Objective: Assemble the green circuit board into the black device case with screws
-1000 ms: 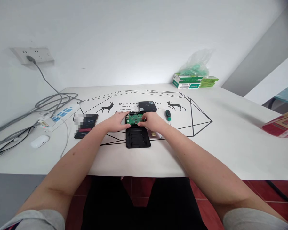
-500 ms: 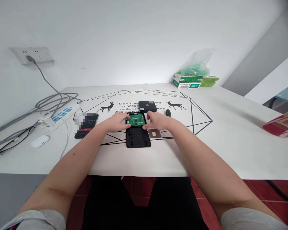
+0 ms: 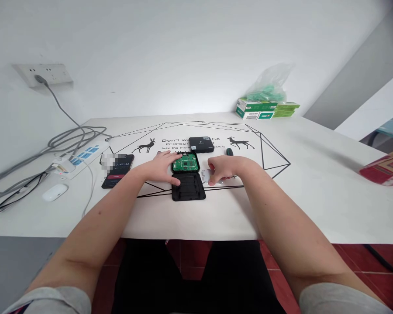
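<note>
A green circuit board [image 3: 186, 162] sits in a black case on the table. Joined to or touching its near side lies an open black cover [image 3: 188, 187]. My left hand [image 3: 163, 168] has its fingers spread, with fingertips at the case's upper left edge and the thumb on the cover's left part. To the right of the case, my right hand [image 3: 221, 169] has thumb and fingers bent over a small clear packet [image 3: 205, 176]. Whether it grips the packet is hard to see. A closed black box [image 3: 201, 144] lies behind the case.
A phone [image 3: 118, 171], a white earphone case [image 3: 55, 192], glasses [image 3: 18, 192] and a power strip [image 3: 87, 158] with cables are on the left. A small dark green object [image 3: 229, 152] lies behind my right hand. Green boxes [image 3: 257, 109] stand at the back right, a red package [image 3: 384, 169] far right.
My right hand has left the board's right edge and moved right, over the clear packet. My left thumb has shifted down from the board's edge onto the cover.
</note>
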`<state>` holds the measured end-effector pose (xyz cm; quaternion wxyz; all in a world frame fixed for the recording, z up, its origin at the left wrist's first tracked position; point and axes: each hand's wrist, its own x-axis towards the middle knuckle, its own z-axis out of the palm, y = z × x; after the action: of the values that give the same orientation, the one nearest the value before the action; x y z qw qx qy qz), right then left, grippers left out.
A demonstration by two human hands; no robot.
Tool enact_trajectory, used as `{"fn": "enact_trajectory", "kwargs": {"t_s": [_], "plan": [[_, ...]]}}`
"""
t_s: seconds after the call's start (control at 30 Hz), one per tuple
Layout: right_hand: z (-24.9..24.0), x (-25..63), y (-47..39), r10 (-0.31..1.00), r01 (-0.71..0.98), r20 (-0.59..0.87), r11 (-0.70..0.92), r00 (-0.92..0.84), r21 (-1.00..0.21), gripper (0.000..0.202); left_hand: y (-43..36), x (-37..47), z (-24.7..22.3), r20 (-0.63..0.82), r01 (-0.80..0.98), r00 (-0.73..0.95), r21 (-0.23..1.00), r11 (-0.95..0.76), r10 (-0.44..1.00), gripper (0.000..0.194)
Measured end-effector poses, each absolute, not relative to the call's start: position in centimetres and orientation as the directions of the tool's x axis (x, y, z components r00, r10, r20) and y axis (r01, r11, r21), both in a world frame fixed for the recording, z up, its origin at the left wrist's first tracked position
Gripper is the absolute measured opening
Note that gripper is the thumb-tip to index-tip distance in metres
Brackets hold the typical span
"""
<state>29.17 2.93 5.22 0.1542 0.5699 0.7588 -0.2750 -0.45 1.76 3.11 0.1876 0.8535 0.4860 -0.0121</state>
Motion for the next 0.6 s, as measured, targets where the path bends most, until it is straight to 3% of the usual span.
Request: {"fn": "enact_trajectory", "kwargs": {"t_s": [0.13,0.3,0.5,0.6], "plan": [[5.3,29.7,3.0,0.793,0.949,-0.524,0.231,-0.311,-0.214,0.058,1.8,-0.4,3.1,-0.247,0.837,0.536,0.274,-0.473,0.807,0.13],[6.2,29.7,2.5,0.79,0.916,-0.462,0.342,-0.402,-0.212,0.051,1.7,-0.4,3.3,-0.27,0.832,0.546,0.284,-0.477,0.793,0.131],[6.9,27.8,0.9,0.741,0.74,-0.238,0.473,-0.628,-0.479,0.039,1.6,-0.3,2.8,-0.306,0.831,0.553,0.266,-0.488,0.775,0.129],[6.2,25.8,0.0,0.659,0.675,-0.229,0.572,-0.717,-0.466,0.035,1.7,-0.3,2.6,-0.271,0.818,0.569,0.282,-0.501,0.777,0.125]]}}
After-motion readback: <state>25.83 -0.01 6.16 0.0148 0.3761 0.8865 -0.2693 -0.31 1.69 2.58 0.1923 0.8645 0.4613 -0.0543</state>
